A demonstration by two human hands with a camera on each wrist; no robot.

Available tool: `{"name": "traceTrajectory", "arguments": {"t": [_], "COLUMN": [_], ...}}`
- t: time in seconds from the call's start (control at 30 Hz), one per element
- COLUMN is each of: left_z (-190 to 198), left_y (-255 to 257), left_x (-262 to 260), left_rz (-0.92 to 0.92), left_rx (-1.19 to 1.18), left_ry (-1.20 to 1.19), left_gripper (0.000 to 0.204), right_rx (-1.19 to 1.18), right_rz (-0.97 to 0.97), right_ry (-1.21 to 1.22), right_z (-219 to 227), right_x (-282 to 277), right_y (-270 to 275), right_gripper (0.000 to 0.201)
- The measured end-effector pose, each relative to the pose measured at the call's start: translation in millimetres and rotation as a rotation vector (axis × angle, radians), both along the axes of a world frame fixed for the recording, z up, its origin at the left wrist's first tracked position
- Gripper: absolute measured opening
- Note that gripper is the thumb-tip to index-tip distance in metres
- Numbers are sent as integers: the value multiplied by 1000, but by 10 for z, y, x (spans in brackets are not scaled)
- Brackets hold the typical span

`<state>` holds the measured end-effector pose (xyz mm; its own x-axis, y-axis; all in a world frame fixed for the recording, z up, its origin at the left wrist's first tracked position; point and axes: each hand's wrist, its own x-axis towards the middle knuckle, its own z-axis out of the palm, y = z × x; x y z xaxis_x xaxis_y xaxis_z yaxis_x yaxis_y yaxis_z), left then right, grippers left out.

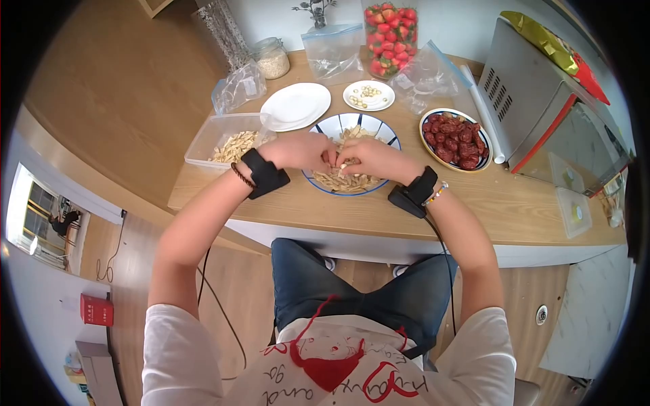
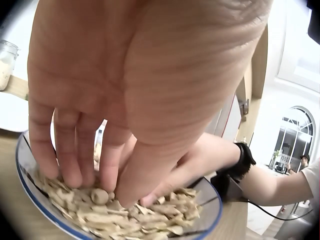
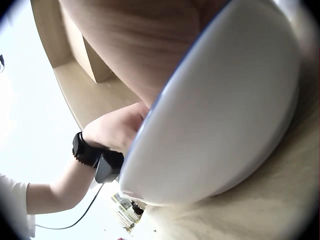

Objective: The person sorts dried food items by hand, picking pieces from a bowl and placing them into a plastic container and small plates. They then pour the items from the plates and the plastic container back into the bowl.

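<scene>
I log a wood-grain counter (image 1: 298,211) carrying: plastic box (image 1: 194,152), white plate (image 1: 296,105), small dish (image 1: 387,99), striped bowl (image 1: 325,128), oval bowl (image 1: 426,147), lidded jar (image 1: 272,61), strawberry container (image 1: 391,40), zip bag (image 1: 333,55), crumpled bags (image 1: 428,80), grey appliance (image 1: 518,84).

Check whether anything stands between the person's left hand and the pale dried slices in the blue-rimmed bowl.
Nothing visible does. The left hand reaches inside the bowl, its fingertips down at the dried slices. The right hand is beside it, not in between.

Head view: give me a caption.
Left hand and right hand work in a blue-rimmed bowl of pale dried slices.
</scene>
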<state>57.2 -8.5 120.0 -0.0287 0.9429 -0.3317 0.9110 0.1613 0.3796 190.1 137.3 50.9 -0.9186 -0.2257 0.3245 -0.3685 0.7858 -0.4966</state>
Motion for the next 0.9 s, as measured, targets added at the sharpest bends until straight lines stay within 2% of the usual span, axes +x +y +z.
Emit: {"name": "traceTrajectory", "arguments": {"t": [0.03,0.17,0.27,0.3,0.4,0.5,0.53,0.63,0.67,0.7,0.77,0.8,0.87,0.9], "left_z": [13,-273,-308,-260,-98,-4,43,92,92,91,88,93,117,106], "left_y": [-1,42,28,16,8,84,115,297,348,377,399,385,355,358], "left_x": [89,29,48,77,68,15,31,123,173,224,308,316,313,290], "left_rz": [-10,-85,-103,-55,42,48,96,74,56,20,-55,-2,99,92], "left_rx": [-36,189,266,231,193,402,488,727,704,720,748,687,559,428], "left_ry": [79,216,250,198,98,210,101,-5,-86,29,258,305,399,331], "left_gripper": [21,21,26,26,24,22,28,26,25,23,20,20,21,20], "right_rx": [-23,-103,-226,-281,-588,-995,-1153,-1522,-1642,-1759,-1795,-1815,-1917,-1968], "right_rz": [-5,-90,-141,-147,-156,-121,-102,-4,25,53,100,123,136,145], "right_ry": [-19,-63,-79,-87,-185,-251,-286,-392,-396,-398,-337,-305,-399,-446], "right_z": [8,8,20,16,14,-43,-59,-24,-5,22,18,1,-91,-93], "right_x": [0,5,-1,-7,-40,-119,-123,-114,-98,-84,-81,-79,-144,-152], "right_y": [12,37,72,84,139,193,210,230,224,214,228,246,409,445], "right_gripper": [18,17,16,16,17,19,19,25,26,27,29,30,31,31]}}
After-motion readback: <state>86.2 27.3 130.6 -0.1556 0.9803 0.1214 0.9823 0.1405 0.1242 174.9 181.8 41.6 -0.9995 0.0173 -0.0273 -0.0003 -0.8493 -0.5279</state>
